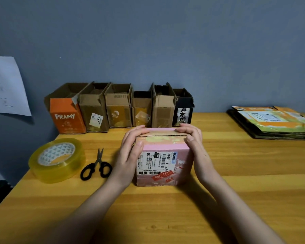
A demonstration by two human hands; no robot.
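A pink cardboard box (163, 155) with a white shipping label on its top stands in the middle of the wooden table (236, 173). Its top flaps lie closed. My left hand (130, 152) holds the box's left side, fingers curled over the far top edge and thumb on the lid. My right hand (195, 143) grips the right side the same way, fingers bent over the far right corner. A big roll of clear yellowish tape (57, 160) lies flat at the left. Black-handled scissors (96, 166) lie between the roll and the box.
Several open cardboard boxes (120, 107) stand in a row against the blue wall at the back. A pile of flattened cartons (273, 122) lies at the back right. A sheet of paper (6, 85) hangs on the wall at the left.
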